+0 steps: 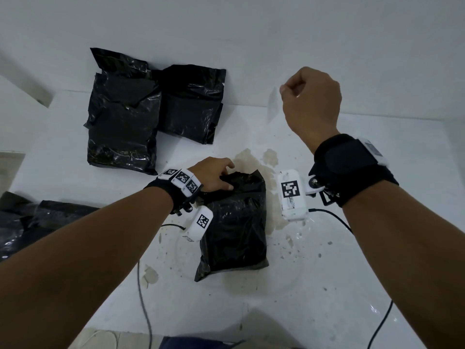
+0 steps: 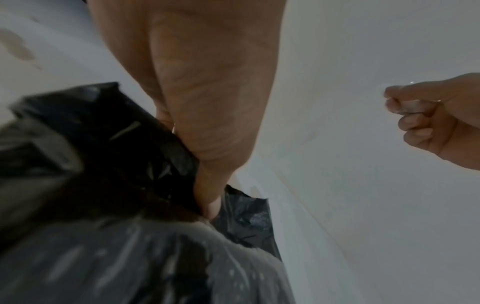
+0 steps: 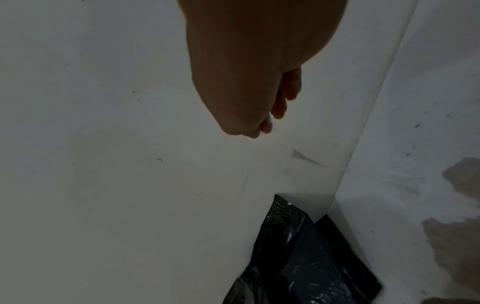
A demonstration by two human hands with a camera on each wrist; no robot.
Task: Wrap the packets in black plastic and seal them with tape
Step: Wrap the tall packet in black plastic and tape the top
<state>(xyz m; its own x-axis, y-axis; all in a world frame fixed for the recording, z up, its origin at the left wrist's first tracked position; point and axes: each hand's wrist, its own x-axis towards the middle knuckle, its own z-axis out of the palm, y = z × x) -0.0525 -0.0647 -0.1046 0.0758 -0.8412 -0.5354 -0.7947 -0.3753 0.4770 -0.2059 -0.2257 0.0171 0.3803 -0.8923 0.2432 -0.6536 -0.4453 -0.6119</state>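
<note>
Nearest, the wrapped packet (image 1: 235, 225) lies flat on the white table (image 1: 352, 285), black plastic loosely bunched at its far end. The left hand (image 1: 214, 176) presses that fold down, fingers curled onto the gathered film, thumb on top; the left wrist view shows the thumb dug into the crinkled plastic. The film looks thin, slick and soft, so it will likely spring open if let go; best held at the folded end, on the firmer block beneath. The right hand (image 1: 310, 96) is raised above the table, fingers curled, pinching a strip of clear tape (image 1: 274, 102) that hangs down, hard to see. The tape looks light and sticky, and may curl onto itself. Loose black plastic sheets (image 1: 37, 222) lie at left. Further back, two finished parcels (image 1: 153, 109) lean against the wall (image 1: 251, 34), well apart. Cables (image 1: 143, 298) cross the near table edge; nothing blocks the path.
</note>
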